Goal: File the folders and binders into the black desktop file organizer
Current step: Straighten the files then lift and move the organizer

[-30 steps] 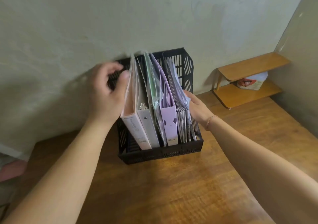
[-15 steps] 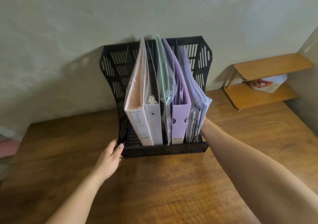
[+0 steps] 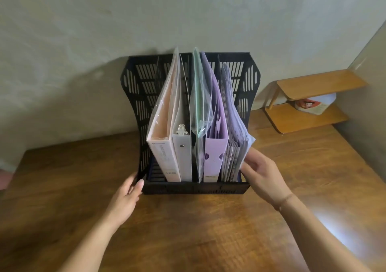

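Observation:
The black desktop file organizer [image 3: 196,188] stands on the wooden desk against the wall. Upright in it, from left to right, are a pink binder in clear plastic [image 3: 161,152], a white ring binder [image 3: 182,157], a green clear folder [image 3: 198,104], a lilac file box [image 3: 215,159] and a sheaf of thin folders [image 3: 232,152]. My left hand [image 3: 127,196] rests with its fingers against the organizer's front left corner. At the front right corner, my right hand [image 3: 261,173] is spread, fingertips touching the thin folders' edge. Neither hand holds anything.
A small two-tier wooden shelf [image 3: 317,86] stands at the back right with a white packet [image 3: 313,106] on its lower tier. A side wall [image 3: 371,73] closes off the right. The wooden desk [image 3: 198,230] stretches between me and the organizer.
My left hand dropped from the organizer's top left to its front left corner. My right hand came out from beside the thin folders to the front right. The organizer now looks square to me.

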Tool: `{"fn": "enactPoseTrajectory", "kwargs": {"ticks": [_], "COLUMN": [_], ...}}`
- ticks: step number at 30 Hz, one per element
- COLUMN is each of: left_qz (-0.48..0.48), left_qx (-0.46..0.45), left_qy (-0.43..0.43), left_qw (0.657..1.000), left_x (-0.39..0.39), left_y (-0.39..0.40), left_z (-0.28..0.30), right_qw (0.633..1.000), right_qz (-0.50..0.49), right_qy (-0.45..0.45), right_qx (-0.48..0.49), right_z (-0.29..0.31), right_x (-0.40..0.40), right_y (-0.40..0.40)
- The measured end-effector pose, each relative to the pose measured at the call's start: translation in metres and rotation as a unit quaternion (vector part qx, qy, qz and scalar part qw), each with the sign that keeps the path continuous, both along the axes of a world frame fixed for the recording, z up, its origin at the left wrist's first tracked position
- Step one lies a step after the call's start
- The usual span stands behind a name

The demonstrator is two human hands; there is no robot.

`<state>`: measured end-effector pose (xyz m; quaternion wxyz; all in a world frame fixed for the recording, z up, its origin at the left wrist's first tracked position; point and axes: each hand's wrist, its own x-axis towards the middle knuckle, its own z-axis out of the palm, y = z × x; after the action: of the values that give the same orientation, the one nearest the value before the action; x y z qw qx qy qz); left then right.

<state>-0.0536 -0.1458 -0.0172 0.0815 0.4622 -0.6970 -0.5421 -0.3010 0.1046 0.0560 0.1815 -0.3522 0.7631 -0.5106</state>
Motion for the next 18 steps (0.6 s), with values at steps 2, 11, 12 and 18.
{"fn": "enactPoseTrajectory", "kwargs": {"ticks": [2,11,12,18], "left_qz": [-0.017,0.041,0.048,0.080], "left_qx": [-0.020,-0.138,-0.147,-0.166], "left_qy": [-0.012,-0.058,-0.060,-0.049], "left_qw": [1.000,0.988,0.986,0.982], "left_x": [0.004,0.003,0.002,0.006], "left_y": [0.006,0.030,0.032,0.039], "left_z": [-0.002,-0.011,-0.011,-0.014], "right_qw": [0.995,0.989,0.990,0.990], "right_qz": [-0.012,-0.065,-0.078,-0.088], "right_qy": [0.097,-0.040,-0.030,0.008], "right_qx": [0.011,0.125,0.118,0.107], "right_z": [-0.013,-0.082,-0.084,-0.079], "right_x": [0.008,0.016,0.013,0.000], "right_y": [0.026,0.044,0.041,0.026]}}
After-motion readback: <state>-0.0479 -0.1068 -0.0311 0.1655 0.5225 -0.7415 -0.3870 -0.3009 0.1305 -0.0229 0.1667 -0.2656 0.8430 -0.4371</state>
